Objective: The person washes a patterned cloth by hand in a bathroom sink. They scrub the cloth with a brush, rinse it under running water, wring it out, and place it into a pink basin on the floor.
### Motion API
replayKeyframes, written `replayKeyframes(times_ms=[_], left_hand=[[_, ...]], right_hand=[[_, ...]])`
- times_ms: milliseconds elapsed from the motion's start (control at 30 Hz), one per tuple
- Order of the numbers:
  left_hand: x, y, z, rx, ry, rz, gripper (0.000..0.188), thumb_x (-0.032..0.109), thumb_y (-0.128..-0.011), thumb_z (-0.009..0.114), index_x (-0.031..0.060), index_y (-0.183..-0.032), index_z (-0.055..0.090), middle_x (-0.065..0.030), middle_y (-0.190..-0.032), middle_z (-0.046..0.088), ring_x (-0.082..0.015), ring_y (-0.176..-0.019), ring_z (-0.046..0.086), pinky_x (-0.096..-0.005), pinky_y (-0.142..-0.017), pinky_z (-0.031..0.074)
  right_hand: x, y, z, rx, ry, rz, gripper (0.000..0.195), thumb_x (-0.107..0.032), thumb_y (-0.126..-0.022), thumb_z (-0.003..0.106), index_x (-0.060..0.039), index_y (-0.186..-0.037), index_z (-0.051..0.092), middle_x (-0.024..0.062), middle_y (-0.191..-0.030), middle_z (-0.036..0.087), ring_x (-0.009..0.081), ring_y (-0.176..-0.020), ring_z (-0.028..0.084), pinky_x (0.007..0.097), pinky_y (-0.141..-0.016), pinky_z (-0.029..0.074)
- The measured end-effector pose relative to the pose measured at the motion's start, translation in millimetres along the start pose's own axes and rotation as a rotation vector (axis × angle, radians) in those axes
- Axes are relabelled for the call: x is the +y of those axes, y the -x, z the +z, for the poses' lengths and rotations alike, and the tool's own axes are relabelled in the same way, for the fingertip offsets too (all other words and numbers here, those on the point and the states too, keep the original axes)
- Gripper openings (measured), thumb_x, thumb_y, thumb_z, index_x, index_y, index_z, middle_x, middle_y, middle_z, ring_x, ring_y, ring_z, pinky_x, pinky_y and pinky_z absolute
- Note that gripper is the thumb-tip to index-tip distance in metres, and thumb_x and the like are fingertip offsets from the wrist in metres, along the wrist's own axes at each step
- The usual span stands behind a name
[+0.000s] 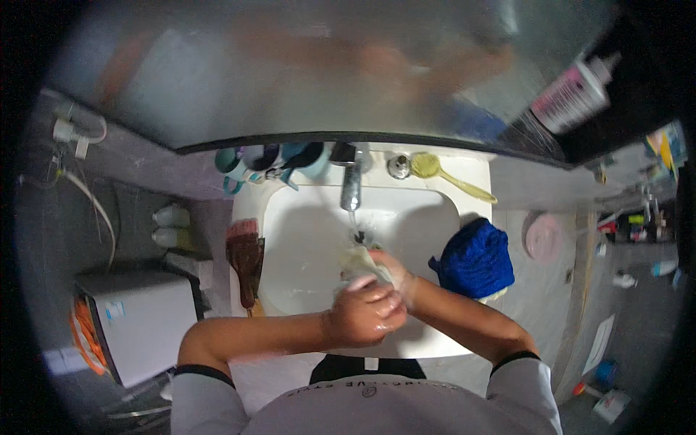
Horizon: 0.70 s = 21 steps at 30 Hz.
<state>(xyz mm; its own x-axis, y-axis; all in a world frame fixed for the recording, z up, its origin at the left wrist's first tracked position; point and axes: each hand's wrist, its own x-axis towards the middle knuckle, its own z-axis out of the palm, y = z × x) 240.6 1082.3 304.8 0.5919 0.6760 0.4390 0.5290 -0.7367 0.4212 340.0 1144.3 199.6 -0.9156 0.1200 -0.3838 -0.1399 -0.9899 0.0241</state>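
Note:
Over the white washbasin [304, 261], a light, wet cloth [361, 261] is bunched between my hands. My left hand [368, 312] closes on its lower part, with wet knuckles facing up. Behind it, my right hand [392, 267] grips the cloth from the right; its fingers are partly hidden. A thin stream of water runs from the chrome faucet [352, 187] towards the top of the cloth. The drain [360, 237] shows just above the cloth. Some of the cloth's shape is blurred and covered by my fingers.
Cups [231, 163] stand on the basin's back left ledge; a yellow-green brush [454, 182] lies at the back right. Brown-handled brushes [244, 266] rest on the left rim, a blue cloth [478, 260] on the right. A mirror cabinet [326, 135] overhangs the back, and a white-topped box [147, 326] stands left.

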Motion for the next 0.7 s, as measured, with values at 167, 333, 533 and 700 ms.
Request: replayKeyframes(times_ms=[167, 333, 533, 700], left_hand=[[-2.3, -5.1, 13.3, 0.017, -0.009, 0.141, 0.012, 0.018, -0.06, 0.057, 0.0106, -0.068, 0.052, -0.0062, -0.081, 0.056, -0.0192, -0.084, 0.055, -0.0379, -0.073, 0.042], [7.2, 0.7, 26.0, -0.071, -0.1, 0.186, 0.011, 0.02, -0.06, 0.057, 0.011, -0.065, 0.052, -0.0027, -0.074, 0.052, -0.0187, -0.072, 0.049, -0.0342, -0.074, 0.04], [10.5, 3.6, 39.6, -0.121, -0.18, 0.235, 0.011, 0.02, -0.061, 0.059, 0.0105, -0.066, 0.056, -0.0033, -0.074, 0.053, -0.0184, -0.075, 0.05, -0.0336, -0.073, 0.041], [-6.2, 13.7, 39.0, 0.128, -0.063, 0.069, 0.012, 0.017, -0.065, 0.059, 0.0088, -0.073, 0.057, -0.0042, -0.078, 0.054, -0.0197, -0.079, 0.052, -0.0339, -0.073, 0.042]], right_hand=[[-17.4, 17.8, 0.9, -0.023, 0.256, 0.023, 0.038, -0.027, -0.073, 0.061, -0.0013, -0.099, 0.052, 0.012, -0.094, 0.057, 0.0246, -0.087, 0.056, 0.0362, -0.08, 0.046], [-31.5, 23.7, -0.2, -0.126, 1.253, -0.298, 0.055, -0.047, -0.068, 0.061, -0.0031, -0.1, 0.054, 0.0106, -0.094, 0.057, 0.0253, -0.084, 0.056, 0.0351, -0.081, 0.043], [-31.0, 29.6, -49.2, 0.037, 1.126, -0.103, 0.074, -0.049, -0.052, 0.071, -0.0052, -0.108, 0.051, 0.0098, -0.102, 0.057, 0.025, -0.098, 0.054, 0.0351, -0.089, 0.037], [-32.3, 26.8, -4.1, 0.437, 1.514, -0.03, 0.048, -0.04, -0.077, 0.053, -0.0075, -0.113, 0.049, 0.0094, -0.104, 0.057, 0.0245, -0.098, 0.054, 0.0333, -0.088, 0.041]])
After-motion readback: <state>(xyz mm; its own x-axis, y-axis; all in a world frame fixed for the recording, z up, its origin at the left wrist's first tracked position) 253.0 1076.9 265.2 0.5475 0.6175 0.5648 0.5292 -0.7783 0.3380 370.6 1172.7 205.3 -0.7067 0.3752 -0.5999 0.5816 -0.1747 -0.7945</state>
